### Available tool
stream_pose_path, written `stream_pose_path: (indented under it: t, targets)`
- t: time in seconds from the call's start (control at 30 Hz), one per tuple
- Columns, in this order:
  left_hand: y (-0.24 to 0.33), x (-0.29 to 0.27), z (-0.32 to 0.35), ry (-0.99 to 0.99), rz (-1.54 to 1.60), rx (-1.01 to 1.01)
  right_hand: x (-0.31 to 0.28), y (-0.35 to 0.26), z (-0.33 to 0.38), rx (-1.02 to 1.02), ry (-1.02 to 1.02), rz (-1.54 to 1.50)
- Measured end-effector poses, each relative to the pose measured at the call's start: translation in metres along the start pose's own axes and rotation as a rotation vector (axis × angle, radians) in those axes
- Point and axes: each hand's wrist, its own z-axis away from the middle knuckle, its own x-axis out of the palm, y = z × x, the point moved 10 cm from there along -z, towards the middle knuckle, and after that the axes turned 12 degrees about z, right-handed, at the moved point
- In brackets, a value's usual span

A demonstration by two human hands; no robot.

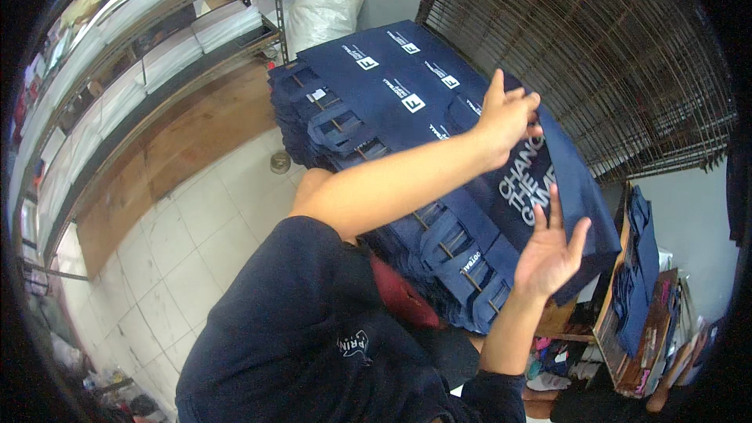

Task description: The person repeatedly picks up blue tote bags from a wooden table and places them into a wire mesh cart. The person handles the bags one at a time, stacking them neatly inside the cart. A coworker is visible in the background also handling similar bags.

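Observation:
A navy fabric bag with large pale lettering lies on the right part of a wide stack, its loose edge raised. At its upper edge is my left hand, one finger stretched upward and the others curled against the cloth. My right hand is open, palm up and fingers spread, with its fingertips by the lower part of the raised edge. Beneath and to the left lie many layered navy bags with small white prints. Their handles line the near side of the stack.
Shelving with stacked white sheets stands at left, above a pale tiled floor. A white sack is behind the stack. A wire rack leans at the far right. More navy cloth hangs over a wooden frame at right. A small round tin sits on the floor.

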Motion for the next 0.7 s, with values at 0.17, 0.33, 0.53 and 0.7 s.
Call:
stream_pose_path:
  t: [0.17,0.33,0.53,0.7]
  targets:
    - [0.087,-0.017,-0.066,0.062,-0.155,0.247,0.066,0.049,-0.028,0.102,-0.034,-0.111]
    - [0.226,-0.009,-0.05,-0.231,-0.338,0.691,0.117,0.111,-0.038,0.264,0.009,-0.173]
    - [0.308,-0.182,0.003,0.291,-0.656,0.839,0.188,0.254,-0.02,0.53,-0.149,0.05]
    - [0.306,-0.399,-0.008,0.613,-0.783,0.602,0.21,0.38,0.023,0.771,-0.251,0.376]
